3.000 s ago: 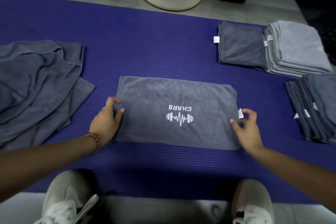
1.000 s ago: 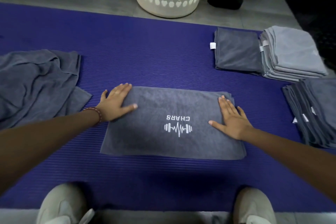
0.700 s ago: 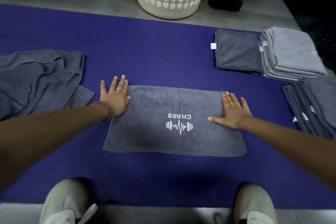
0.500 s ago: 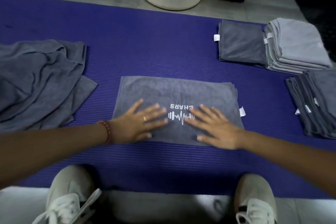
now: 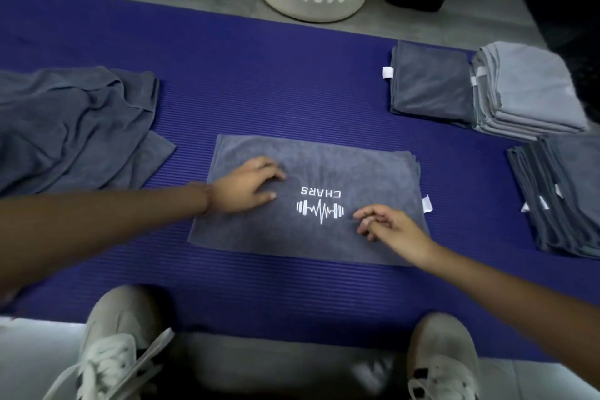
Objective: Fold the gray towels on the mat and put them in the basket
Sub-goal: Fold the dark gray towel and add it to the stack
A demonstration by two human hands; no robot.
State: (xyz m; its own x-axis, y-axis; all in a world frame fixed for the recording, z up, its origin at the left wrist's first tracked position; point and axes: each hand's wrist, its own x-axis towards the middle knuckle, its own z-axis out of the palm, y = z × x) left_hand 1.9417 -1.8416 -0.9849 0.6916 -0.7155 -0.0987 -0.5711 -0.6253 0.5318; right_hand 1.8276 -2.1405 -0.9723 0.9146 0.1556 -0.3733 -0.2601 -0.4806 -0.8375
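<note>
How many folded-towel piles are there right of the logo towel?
3: a dark pile at the far right of the mat, a lighter pile beside it on the right, and a dark stack nearer, at the frame edge. More may lie out of view.

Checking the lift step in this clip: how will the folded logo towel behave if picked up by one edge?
Probably floppy: the folded logo towel lies flat and soft, like the crumpled towels at left. Lifted by one edge, its layers, visible at its right side, would likely sag open. The ribbed mat probably resists sliding.
</note>
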